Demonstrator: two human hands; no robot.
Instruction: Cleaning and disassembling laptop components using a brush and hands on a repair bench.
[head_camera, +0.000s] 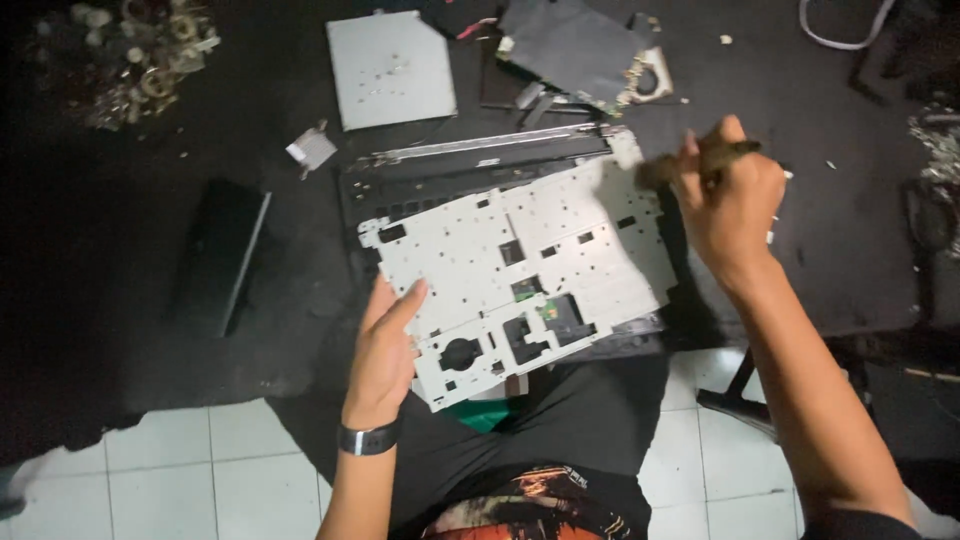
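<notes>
Panel: pale grey perforated metal laptop panel (520, 270), flat, many small holes and larger cut-outs, lying tilted over a dark laptop base (400, 185); near corner overhanging the edge of the black surface (850, 230), above the lap.
Long axis: running left to right across the view, slightly skewed, far-right corner highest in the picture.
Left hand: left hand (385, 350) at the panel's near-left edge, fingers straight and pressed together, thumb apart, palm edge touching the metal; dark band on the wrist.
Right hand: right hand (730, 205) at the panel's far-right corner, fingers curled shut around a brownish, blurred tool (700, 160); tool tip close to the corner, contact not clear because of blur.
Direction: panel lying between the two hands, rightward of the left hand, leftward and nearer than the right hand.
Nearer hand: left hand in plain contact; right hand just beside the corner.
Containers: none clearly visible; heap of small brass-coloured and whitish metal parts (130, 60) loose at far left, not in any tray as far as can be told.
Other things: silver square flat plate (390, 70) beyond the base; dark flat slab (225, 250) to the left; grey sheet with a small board (590, 50) at far centre; white cable loop (845, 30) at far right.
Below: white tiled floor (200, 460).
</notes>
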